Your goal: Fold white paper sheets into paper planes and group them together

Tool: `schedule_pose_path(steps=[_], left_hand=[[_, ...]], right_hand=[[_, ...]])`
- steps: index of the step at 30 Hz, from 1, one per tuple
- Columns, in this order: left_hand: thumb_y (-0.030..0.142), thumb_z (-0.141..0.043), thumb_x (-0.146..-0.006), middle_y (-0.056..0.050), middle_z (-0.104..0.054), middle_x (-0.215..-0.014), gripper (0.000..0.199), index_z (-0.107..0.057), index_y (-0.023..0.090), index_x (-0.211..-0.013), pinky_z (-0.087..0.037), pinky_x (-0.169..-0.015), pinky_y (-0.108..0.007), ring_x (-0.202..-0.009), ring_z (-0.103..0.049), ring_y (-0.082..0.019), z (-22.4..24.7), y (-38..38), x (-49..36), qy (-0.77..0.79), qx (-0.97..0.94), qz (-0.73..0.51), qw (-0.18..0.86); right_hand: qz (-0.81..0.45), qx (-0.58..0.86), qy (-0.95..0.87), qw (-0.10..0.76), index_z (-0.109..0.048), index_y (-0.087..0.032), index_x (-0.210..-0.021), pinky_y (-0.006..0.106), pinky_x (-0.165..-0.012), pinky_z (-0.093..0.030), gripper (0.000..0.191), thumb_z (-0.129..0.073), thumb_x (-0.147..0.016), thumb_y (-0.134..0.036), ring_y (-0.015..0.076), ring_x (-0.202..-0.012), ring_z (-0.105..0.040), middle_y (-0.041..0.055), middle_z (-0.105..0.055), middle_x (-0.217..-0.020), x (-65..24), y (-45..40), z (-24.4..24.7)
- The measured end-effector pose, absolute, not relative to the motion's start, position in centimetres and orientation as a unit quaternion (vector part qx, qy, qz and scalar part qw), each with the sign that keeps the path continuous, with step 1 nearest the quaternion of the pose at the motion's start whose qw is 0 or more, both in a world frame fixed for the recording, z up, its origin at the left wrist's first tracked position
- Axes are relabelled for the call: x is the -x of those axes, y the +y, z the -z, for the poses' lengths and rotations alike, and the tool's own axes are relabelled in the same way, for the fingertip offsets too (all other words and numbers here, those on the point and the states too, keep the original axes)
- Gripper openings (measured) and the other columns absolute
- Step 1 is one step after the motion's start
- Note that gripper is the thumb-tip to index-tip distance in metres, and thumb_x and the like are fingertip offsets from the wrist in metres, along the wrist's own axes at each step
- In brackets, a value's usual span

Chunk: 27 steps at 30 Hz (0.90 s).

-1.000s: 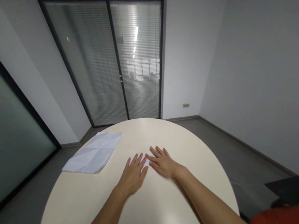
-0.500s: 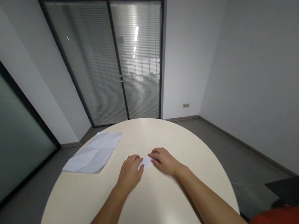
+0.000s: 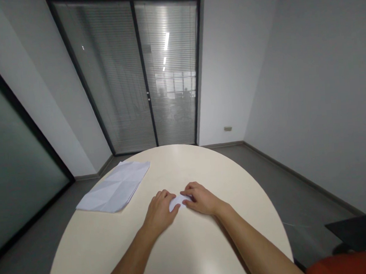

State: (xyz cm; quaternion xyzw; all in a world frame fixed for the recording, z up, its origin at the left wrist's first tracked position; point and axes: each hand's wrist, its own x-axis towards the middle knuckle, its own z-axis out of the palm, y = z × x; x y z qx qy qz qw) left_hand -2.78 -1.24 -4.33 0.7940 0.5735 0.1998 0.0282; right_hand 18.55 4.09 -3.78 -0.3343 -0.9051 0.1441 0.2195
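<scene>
A small white piece of folded paper (image 3: 176, 200) lies on the table between my hands. My left hand (image 3: 159, 210) has the paper's left end between thumb and fingers. From the other side, my right hand (image 3: 201, 198) pinches the right end, its thumb on the near edge and its fingers along the far edge. Parts of the paper are hidden under both hands, so its full outline does not show.
A stack of creased white paper sheets (image 3: 114, 187) lies at the left of the round cream table (image 3: 178, 158). To the right stands a red chair (image 3: 348, 265) with a flat black object (image 3: 360, 231) above it. Glass doors (image 3: 175, 112) close off the back.
My left thumb has shifted slightly right along the paper's near edge. My right fingers and thumb have moved a little left and nearer to me, and the paper's visible part has changed shape.
</scene>
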Motion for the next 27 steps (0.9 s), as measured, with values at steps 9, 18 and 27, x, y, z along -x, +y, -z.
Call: schedule_pose_path(steps=[9, 18, 27], left_hand=[[0.035, -0.059, -0.095, -0.008, -0.065, -0.107, 0.023, -0.07, 0.022, -0.111, -0.046, -0.091, -0.037, -0.104, -0.058, -0.025, 4.36, -1.18, 2.85, 0.58, -0.789, -0.202, 0.026], [0.04, -0.058, -0.095, -0.008, -0.064, -0.11, 0.027, -0.069, 0.022, -0.112, -0.047, -0.094, -0.039, -0.105, -0.057, -0.025, 4.58, -1.24, 3.03, 0.569, -0.794, -0.215, 0.021], [0.036, -0.058, -0.095, -0.008, -0.065, -0.107, 0.024, -0.069, 0.022, -0.111, -0.046, -0.091, -0.038, -0.103, -0.058, -0.025, 4.7, -1.17, 3.01, 0.558, -0.799, -0.225, 0.018]], right_hand=[[-0.152, 0.327, -0.905, 0.225, -0.073, -0.022, -0.117, 0.038, -0.1, -0.044, 0.03, -0.067, -0.09, -0.032, 0.0251, -0.111, -0.058, 0.011, -0.066, -0.116, -18.46, 3.94, 3.8], [-0.174, 0.32, -0.897, 0.25, -0.069, -0.019, -0.115, 0.042, -0.108, -0.041, 0.032, -0.071, -0.085, -0.032, 0.0274, -0.124, -0.054, 0.0135, -0.063, -0.129, -18.61, 3.95, 3.89], [-0.206, 0.342, -0.882, 0.251, -0.062, -0.02, -0.108, 0.035, -0.089, -0.047, 0.03, -0.073, -0.08, -0.024, 0.0229, -0.1, -0.059, 0.0069, -0.066, -0.105, -18.31, 3.83, 3.6]])
